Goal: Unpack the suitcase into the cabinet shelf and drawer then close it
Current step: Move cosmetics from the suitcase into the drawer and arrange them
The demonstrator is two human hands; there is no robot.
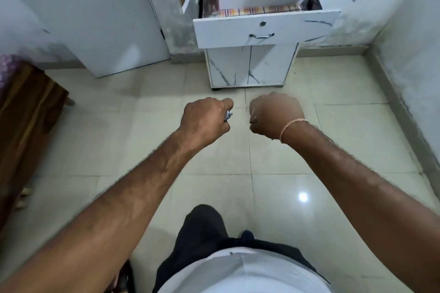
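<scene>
- A pale tiled floor (273, 150) fills the middle of the view, with a bright light reflection (303, 197) on it.
- A white door (95, 19) stands at the far left edge of the floor.
- Brown wooden furniture (26, 114) sits along the floor's left side.
- A stained wall (409, 43) rises at the floor's right.

bright, even | glare spot on floor tiles (303, 197) | edges bowed | hands soft
</scene>
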